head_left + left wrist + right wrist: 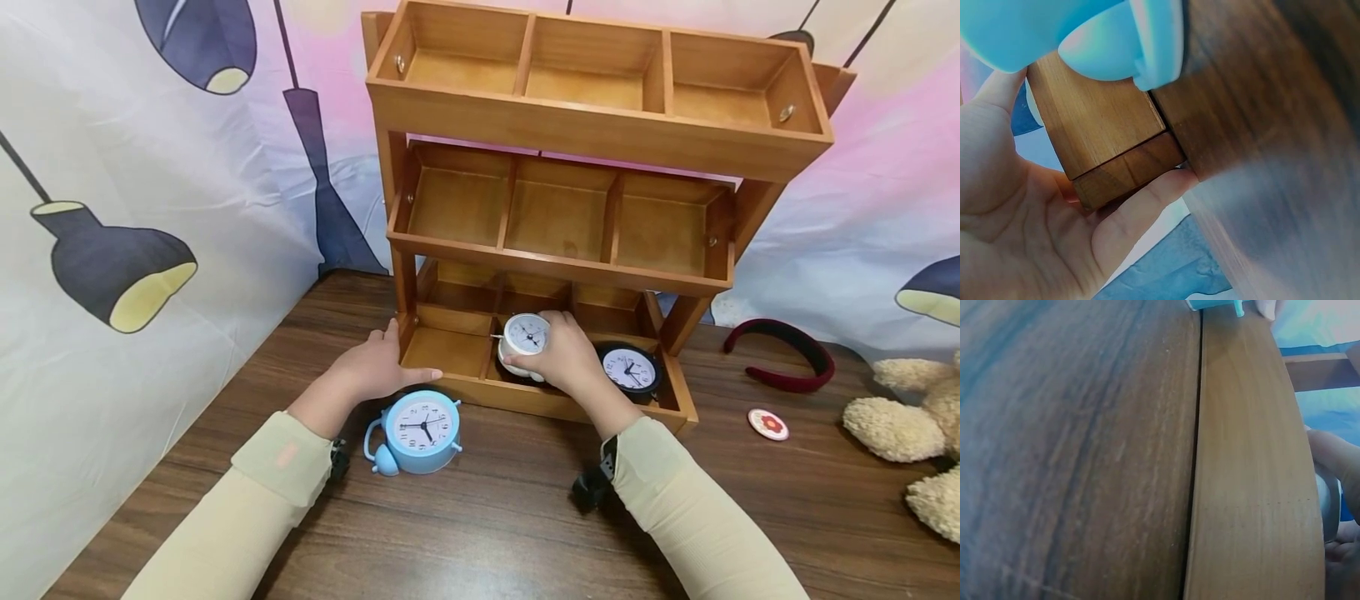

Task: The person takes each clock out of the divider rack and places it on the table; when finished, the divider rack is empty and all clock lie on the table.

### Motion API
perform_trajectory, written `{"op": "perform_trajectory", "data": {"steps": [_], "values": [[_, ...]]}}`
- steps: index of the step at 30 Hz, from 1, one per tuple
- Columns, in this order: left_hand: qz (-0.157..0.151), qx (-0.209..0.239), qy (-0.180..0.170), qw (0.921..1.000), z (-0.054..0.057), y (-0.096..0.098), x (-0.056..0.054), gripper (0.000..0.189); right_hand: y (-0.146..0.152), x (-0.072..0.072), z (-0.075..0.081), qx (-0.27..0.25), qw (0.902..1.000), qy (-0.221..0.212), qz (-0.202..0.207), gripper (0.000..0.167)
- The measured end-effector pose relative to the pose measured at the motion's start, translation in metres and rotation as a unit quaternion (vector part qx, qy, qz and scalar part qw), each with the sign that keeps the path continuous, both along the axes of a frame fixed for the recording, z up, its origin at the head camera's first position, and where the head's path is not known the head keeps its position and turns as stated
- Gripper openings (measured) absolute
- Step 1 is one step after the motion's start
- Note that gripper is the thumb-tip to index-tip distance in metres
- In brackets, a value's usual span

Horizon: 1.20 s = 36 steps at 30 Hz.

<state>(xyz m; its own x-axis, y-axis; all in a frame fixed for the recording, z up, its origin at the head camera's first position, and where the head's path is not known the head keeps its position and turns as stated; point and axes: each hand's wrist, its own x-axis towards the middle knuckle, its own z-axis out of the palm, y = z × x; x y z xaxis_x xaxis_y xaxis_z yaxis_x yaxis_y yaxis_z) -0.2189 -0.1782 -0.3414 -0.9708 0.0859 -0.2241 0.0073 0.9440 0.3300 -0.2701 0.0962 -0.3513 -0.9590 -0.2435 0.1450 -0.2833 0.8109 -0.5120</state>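
In the head view my right hand [568, 354] grips a white alarm clock [525, 335] at the bottom tier's middle compartment. A dark shape shows under that clock; its kind is unclear. A black alarm clock [632, 369] leans in the right compartment, beside my right wrist. My left hand [371, 367] holds the left front corner of the wooden three-tier rack [600, 133], thumb along the front board and fingers at the side. On the table just below it stands a light blue alarm clock [422, 429], also close in the left wrist view. The right wrist view mostly shows the front board [1254, 456].
The upper two tiers have three compartments each. Right of the rack lie a dark red headband [795, 379], a round badge with a red flower [768, 424] and a plush toy [896, 421]. A printed cloth [247, 167] hangs behind the brown table [517, 517].
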Motion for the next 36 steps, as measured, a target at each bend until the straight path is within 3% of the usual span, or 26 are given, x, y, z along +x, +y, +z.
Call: {"op": "perform_trajectory", "data": {"steps": [21,36], "values": [[0.002,-0.005,-0.009,0.9999,0.000,0.002,-0.001,0.118,0.008,0.016,0.022,-0.051,0.9985,0.013,-0.017,0.095],[0.002,-0.003,-0.006,1.0000,0.001,0.001,0.000,0.118,0.023,0.045,0.033,-0.086,0.9963,0.000,-0.011,0.095]]}}
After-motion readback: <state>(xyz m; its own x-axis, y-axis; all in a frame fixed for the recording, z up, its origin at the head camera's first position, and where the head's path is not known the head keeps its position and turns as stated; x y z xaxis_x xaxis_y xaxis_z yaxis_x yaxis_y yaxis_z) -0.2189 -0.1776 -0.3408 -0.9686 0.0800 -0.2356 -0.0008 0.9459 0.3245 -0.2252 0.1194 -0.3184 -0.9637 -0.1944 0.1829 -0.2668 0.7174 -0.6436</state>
